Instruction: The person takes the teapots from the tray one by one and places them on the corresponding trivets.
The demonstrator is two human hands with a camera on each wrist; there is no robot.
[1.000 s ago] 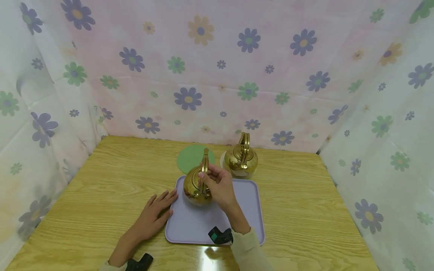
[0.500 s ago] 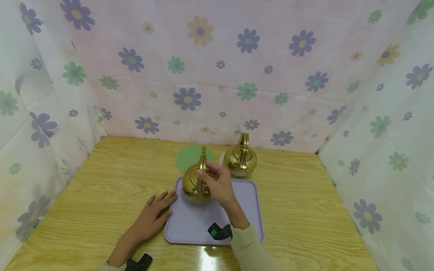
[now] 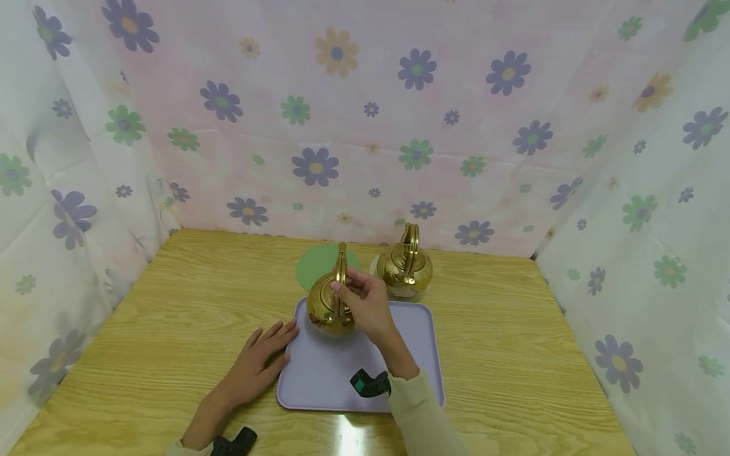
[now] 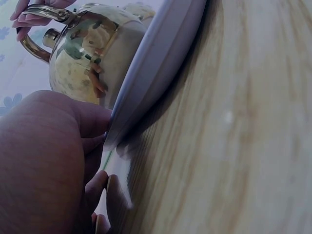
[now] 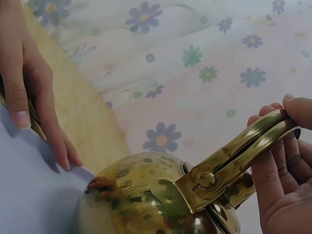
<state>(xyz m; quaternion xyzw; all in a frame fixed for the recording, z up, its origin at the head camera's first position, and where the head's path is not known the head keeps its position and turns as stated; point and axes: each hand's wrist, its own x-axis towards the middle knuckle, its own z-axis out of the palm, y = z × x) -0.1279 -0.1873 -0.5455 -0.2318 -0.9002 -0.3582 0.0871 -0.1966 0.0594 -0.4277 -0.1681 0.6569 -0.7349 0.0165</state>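
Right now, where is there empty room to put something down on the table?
Bare wood lies left of the left hand and right of the lilac tray. The tray's near half is bare too. It is crowded behind: the held brass kettle, second brass kettle and green mat.

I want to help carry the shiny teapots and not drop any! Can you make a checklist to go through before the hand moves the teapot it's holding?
1. Right hand grips the handle of the near teapot: ok.
2. Left hand holds the tray steady, fingers on its left edge: ok.
3. Teapot off the tray or resting on it: cannot tell.
4. Teapot upright, not tipping: ok.
5. Green mat behind the tray has nothing on it: ok.
6. Far teapot stands apart from the held one: ok.
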